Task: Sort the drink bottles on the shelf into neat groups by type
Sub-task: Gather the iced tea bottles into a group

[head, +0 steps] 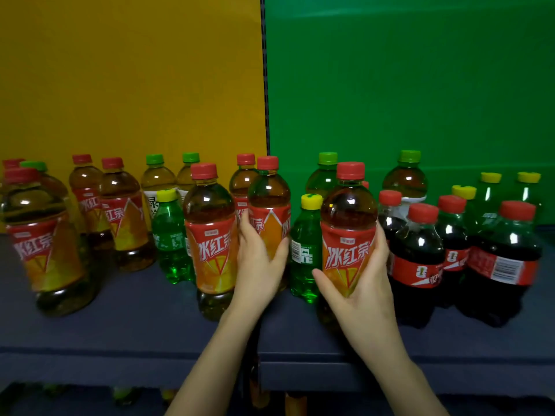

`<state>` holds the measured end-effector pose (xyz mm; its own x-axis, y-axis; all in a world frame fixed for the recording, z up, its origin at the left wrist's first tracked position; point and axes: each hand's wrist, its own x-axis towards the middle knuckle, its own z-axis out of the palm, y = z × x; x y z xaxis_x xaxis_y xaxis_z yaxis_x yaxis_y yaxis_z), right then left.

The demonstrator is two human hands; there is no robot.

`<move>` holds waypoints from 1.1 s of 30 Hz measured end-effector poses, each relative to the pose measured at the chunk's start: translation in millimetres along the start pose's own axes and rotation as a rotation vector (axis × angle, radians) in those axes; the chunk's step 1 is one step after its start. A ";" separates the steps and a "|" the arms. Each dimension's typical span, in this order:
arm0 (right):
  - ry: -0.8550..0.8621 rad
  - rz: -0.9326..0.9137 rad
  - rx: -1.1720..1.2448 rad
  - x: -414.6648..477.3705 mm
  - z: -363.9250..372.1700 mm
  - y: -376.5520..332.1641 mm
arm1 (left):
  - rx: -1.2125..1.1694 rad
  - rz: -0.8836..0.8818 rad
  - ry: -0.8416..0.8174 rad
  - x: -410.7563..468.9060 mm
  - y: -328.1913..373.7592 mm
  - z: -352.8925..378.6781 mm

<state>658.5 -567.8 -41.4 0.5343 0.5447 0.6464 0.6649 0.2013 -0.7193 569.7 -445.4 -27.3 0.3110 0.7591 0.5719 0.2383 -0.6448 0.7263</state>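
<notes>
Right hand (365, 283) is wrapped round the lower label of an iced red tea bottle (348, 223), thumb across the front-left and fingers curled behind on the right. The bottle is upright, cap up. Its base is hidden, so I cannot tell whether it is on the shelf (135, 322) or just off it. Left hand (259, 259) grips a second iced red tea bottle (270, 205) the same way, a little further back and to the left.

What matters to me is direction. The bottle in my right hand stands before the green panel (420, 70), just beside the cola bottles (417, 253) on its right. The iced red tea group (210, 235) lies to the left, before the yellow panel (120, 70). So I judge the move goes leftward, with the bottle kept vertical.

A small green soda bottle (304, 256) with a yellow cap stands between my two held bottles, right in that path. I'd lift over it or come forward round it. The left hand is nearer the group, so I'd place its bottle first.
</notes>
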 end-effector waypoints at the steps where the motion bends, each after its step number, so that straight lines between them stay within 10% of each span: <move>1: -0.010 0.033 -0.011 -1.8 0.5 1.7 | -0.006 -0.014 -0.012 2.9 -1.3 -0.4; 33: -0.283 0.086 0.319 -49.6 49.6 -78.5 | -0.198 -0.052 0.246 -89.0 -11.9 -174.1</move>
<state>553.9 -570.3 -29.7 0.3865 0.7634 0.5176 0.4063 0.3629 -0.8386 379.0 -489.7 -20.4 0.0651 0.8047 0.5901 0.0571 -0.5934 0.8029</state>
